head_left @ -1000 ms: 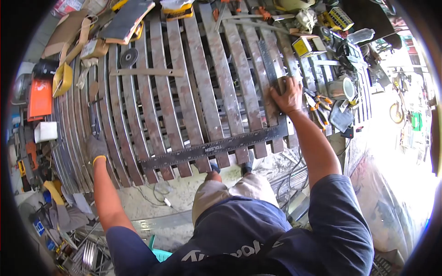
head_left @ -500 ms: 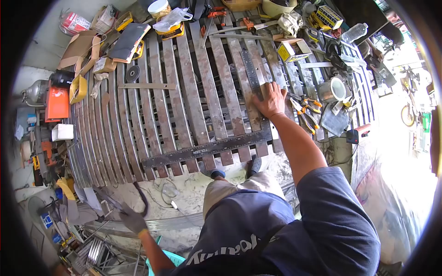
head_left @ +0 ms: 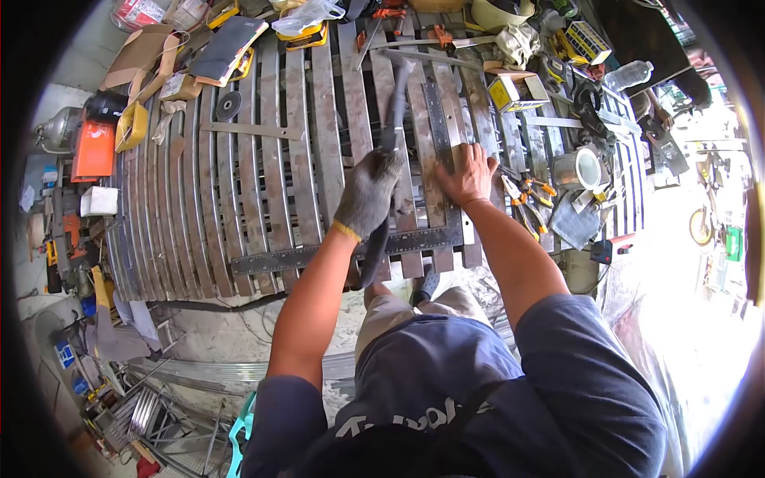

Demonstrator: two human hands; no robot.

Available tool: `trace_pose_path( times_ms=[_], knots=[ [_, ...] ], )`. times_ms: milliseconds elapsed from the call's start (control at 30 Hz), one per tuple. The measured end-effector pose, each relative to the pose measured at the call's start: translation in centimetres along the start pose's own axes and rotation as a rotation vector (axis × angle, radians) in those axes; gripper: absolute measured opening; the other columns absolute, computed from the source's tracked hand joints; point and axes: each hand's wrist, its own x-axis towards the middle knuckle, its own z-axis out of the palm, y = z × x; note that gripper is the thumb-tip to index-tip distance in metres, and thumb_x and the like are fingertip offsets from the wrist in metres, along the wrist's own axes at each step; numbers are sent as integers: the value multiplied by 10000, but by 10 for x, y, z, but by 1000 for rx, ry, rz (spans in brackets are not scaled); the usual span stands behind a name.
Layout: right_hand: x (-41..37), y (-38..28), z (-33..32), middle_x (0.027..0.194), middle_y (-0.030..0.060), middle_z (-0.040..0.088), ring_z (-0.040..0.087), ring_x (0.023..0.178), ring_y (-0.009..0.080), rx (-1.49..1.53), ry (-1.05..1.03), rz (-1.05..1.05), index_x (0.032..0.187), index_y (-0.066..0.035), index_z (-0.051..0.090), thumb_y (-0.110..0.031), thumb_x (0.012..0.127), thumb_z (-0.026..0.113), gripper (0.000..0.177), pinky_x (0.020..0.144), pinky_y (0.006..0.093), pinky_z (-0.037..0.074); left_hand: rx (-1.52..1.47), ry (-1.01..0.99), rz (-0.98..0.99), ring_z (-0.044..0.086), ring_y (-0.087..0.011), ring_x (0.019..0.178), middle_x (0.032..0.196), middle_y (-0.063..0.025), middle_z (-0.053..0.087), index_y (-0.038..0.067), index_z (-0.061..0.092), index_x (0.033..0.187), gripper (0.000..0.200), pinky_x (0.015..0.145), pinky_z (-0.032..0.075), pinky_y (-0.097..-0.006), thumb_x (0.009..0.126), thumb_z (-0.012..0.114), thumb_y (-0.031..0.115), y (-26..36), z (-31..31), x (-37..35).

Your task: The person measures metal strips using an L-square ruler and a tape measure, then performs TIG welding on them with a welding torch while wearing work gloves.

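The gloved left hand, centre of frame, is closed around a dark long-handled tool; the tool runs up toward the top of the frame, over the steel slats; the bare right hand lies flat, fingers spread, on the framing square; the square rests across the slats at lower centre; pliers lie just right of that hand.
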Motion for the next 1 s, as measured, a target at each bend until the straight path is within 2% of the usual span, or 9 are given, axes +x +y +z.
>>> trace_pose_path(
  times_ms=[100, 233, 367, 467, 633, 700, 833, 933, 1000],
  knots=[
    [1, 5, 5, 1229, 152, 615, 586, 1290, 366, 8, -13, -10, 1241, -71, 635, -550, 850, 806, 642, 1121, 585, 374, -40, 12, -194, 581, -114, 556, 734, 12, 595, 33, 675, 1094, 508, 536, 506, -320, 1172, 603, 530, -72, -7, 54],
    [2, -3, -3, 1228, 153, 621, 584, 1286, 364, -8, -43, 38, 1295, -82, 643, -555, 838, 808, 678, 1118, 573, 370, -228, -56, -259, 607, -98, 641, 792, 21, 612, 71, 679, 1127, 439, 603, 538, -315, 1161, 640, 506, -92, -3, 59],
    [3, -4, -3, 1239, 159, 621, 579, 1296, 363, 18, -49, 69, 1330, -77, 642, -536, 840, 807, 692, 1125, 563, 365, -148, -189, -55, 617, -89, 801, 923, 17, 635, 107, 630, 1179, 274, 742, 546, -320, 1039, 821, 247, -92, 18, 55],
    [2, -2, -3, 1270, 168, 610, 569, 1316, 363, 9, -54, 64, 1352, -71, 635, -478, 845, 804, 672, 1134, 560, 361, 161, -326, 13, 597, -88, 863, 997, 20, 620, 92, 624, 1209, 312, 798, 546, -315, 968, 822, 80, -93, 23, 65],
    [-8, 20, 22, 1316, 198, 579, 549, 1365, 373, -55, -43, -9, 1388, -52, 612, -267, 920, 706, 524, 1157, 558, 351, 524, -346, 418, 674, -350, 838, 963, -154, 686, 29, 646, 1182, 340, 811, 553, -477, 870, 765, 93, -88, 39, 88],
    [-10, 20, 25, 1298, 200, 577, 557, 1336, 376, 7, 27, -10, 1404, -52, 604, -194, 954, 634, 473, 1147, 554, 355, 607, -323, 450, 677, -364, 837, 958, -161, 687, 21, 644, 1161, 327, 810, 552, -493, 874, 776, 103, -94, 42, 89],
    [-9, 22, 32, 1279, 190, 582, 571, 1296, 375, -6, 66, 76, 1402, -76, 613, -272, 1002, 665, 448, 1138, 552, 357, 681, -142, 496, 673, -350, 827, 924, -155, 668, 11, 620, 1113, 318, 791, 547, -490, 911, 820, 153, -95, 51, 78],
    [-6, 17, 21, 1263, 174, 596, 583, 1278, 371, 32, 4, 101, 1387, -86, 621, -347, 1019, 701, 458, 1137, 550, 357, 359, -77, 80, 649, -301, 786, 891, -120, 636, 17, 593, 1091, 340, 761, 541, -473, 952, 842, 202, -83, 62, 50],
    [-2, 5, 13, 1248, 162, 605, 590, 1266, 368, 57, 30, 108, 1376, -88, 626, -382, 1020, 719, 470, 1135, 549, 358, 252, -15, 74, 608, -185, 740, 872, -45, 607, 46, 560, 1081, 300, 705, 541, -392, 1006, 817, 181, -80, 63, 32]
  ],
)
